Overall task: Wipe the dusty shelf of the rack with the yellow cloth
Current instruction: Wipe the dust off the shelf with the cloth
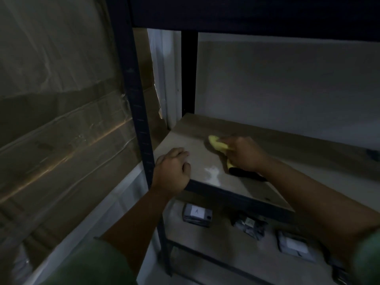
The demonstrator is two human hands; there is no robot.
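Observation:
The rack's pale brown shelf (197, 153) runs from the dark upright post at its front left corner toward the right. A yellow cloth (216, 144) is bunched on the shelf's middle, pressed down by my right hand (244, 153), which grips its near end. My left hand (171, 171) rests on the shelf's front left corner, fingers curled over the edge beside the post. A pale shiny patch (212, 174) shows on the board near the front edge. The scene is dim.
A dark metal upright (137, 112) stands left of the shelf, with a plastic-wrapped cardboard box (61, 112) beyond it. Another dark shelf hangs overhead. The lower shelf (226, 247) holds small grey labelled boxes (197, 214). A dark object (244, 173) lies under my right wrist.

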